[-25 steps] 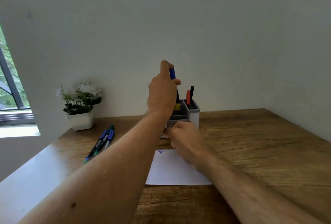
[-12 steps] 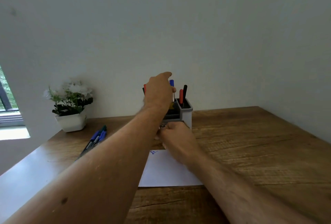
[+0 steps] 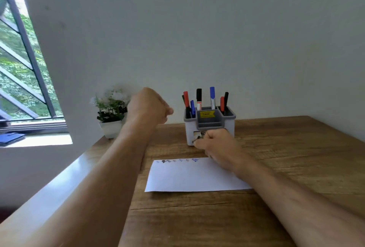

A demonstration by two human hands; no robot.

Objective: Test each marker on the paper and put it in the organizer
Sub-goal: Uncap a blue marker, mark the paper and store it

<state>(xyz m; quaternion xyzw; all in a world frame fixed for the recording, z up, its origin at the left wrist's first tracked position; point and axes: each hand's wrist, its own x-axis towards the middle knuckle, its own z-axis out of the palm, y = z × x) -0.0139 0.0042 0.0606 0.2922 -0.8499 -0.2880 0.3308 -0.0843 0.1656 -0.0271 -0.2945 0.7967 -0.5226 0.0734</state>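
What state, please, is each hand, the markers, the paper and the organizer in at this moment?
Left hand: raised left of the organizer, fingers curled, holding nothing.
Right hand: resting against the organizer's front; its grip cannot be made out.
Organizer: upright on the desk.
Markers: capped, standing upright in the organizer.
Paper: flat on the desk, test scribbles along its far edge.
Plant: upright in its pot.

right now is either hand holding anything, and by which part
The left hand is curled and empty. The right hand grips the lower front of the grey-and-white plastic marker organizer; exactly what its fingers close on cannot be told.
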